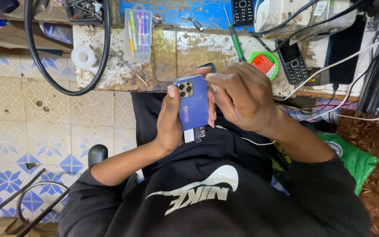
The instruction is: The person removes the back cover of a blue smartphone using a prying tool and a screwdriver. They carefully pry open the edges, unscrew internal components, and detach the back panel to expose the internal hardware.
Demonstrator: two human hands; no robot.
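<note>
Both hands grasp one blue phone over my lap, just in front of the workbench edge. My left hand wraps the phone's left side from behind, thumb laid along the edge up to the camera cluster. My right hand closes over the right side and upper corner, fingertips curled onto the top edge.

Orientation: the phone's long axis runs near vertical in view, slightly tilted. The camera end points toward the workbench; the opposite end points toward my chest. The back cover faces the camera. At the lower end, the cover sits shifted and a strip of dark internals with a white label shows below it.

Position relative to the hands: the phone lies between them, touching both palms' inner sides.

On the bench I note a clear phone case, a pack of coloured pens, a green-handled screwdriver and a black keypad phone.

Hidden items: the phone's right edge and front face are covered. A dark object behind its top edge is mostly concealed; I cannot identify it. A thin white cable passes under my right wrist; its ends are out of sight.
</note>
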